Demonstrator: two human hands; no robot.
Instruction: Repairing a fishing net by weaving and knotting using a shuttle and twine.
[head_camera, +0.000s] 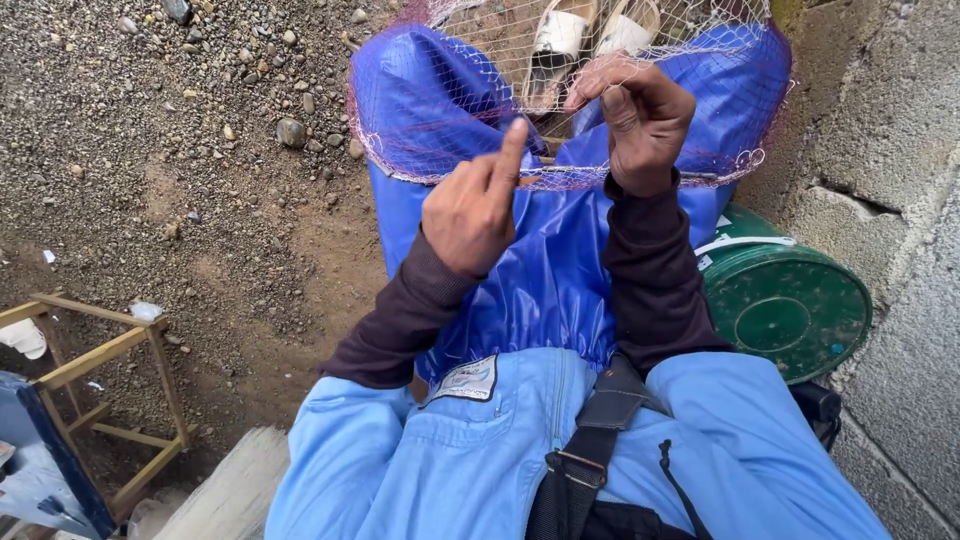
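Here, the net (470, 110) lay across the blue apron (540, 270), under both hands. The right hand (640, 115) pinched its threads; the left hand (475, 205) held a small tool, one finger up. It looked soft, light, easily torn; best held by the thicker edge.

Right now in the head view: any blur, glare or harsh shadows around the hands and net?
Head view: soft, even daylight, no hard shadows; left hand and right hand sharp; mild sheen on the blue apron; fine net strands thin but legible; wide-angle stretch at the frame edges.
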